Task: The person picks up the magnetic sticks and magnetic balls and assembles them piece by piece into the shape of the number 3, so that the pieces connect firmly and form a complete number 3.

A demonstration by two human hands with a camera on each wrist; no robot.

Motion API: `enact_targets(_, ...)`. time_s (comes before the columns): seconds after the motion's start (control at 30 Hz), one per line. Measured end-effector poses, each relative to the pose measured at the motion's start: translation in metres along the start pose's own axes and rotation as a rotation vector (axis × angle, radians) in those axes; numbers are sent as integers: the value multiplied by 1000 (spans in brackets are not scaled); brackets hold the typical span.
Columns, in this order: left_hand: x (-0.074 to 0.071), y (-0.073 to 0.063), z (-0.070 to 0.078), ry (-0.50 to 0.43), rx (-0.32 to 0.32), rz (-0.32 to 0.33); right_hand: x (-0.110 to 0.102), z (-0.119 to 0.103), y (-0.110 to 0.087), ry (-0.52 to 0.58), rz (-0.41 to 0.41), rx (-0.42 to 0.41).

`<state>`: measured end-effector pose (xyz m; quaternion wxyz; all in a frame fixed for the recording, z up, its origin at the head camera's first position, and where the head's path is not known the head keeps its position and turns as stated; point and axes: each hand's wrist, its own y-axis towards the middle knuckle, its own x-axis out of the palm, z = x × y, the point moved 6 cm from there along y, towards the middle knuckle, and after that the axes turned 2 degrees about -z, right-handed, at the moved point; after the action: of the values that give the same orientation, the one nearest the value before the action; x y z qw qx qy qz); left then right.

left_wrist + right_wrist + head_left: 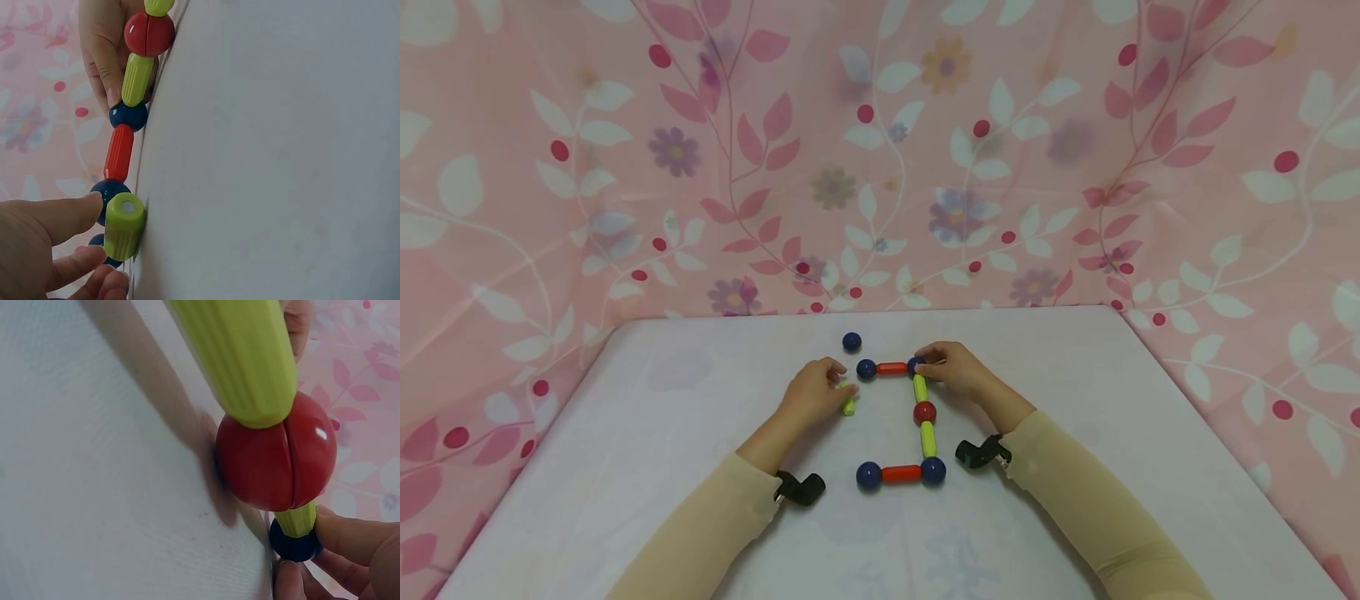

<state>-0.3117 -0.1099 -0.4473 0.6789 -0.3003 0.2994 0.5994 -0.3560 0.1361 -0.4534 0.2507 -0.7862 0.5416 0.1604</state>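
Note:
My left hand pinches a short yellow-green rod between thumb and fingertips, low over the white table. In the left wrist view a pale dot shows on the rod's end, beside a blue ball. My right hand grips the far right blue ball of a joined figure, its thumb near the adjoining rod. The figure has a red far rod with a blue ball, a right side of two yellow-green rods around a red ball, and a red near rod between blue balls.
A loose blue ball lies beyond the figure, close to my left fingers. Black wrist mounts stick out from both sleeves. A pink floral cloth hangs behind the white-covered table.

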Motion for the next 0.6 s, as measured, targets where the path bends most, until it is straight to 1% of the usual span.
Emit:
enact_targets(0.1,-1,-3,-1,3,-33,-3,0,-1,-1,8,4,-2)
enact_targets(0.23,-1,-7,-2,12,-65,-33,0,-2,-1,22,8,-3)
enact_targets(0.4,2,-11,-1,-16,-66,-65,1,-1,-1,34,17,5)
enact_targets(0.6,3,-14,-3,-29,-51,-65,0,-1,-3,21,11,17)
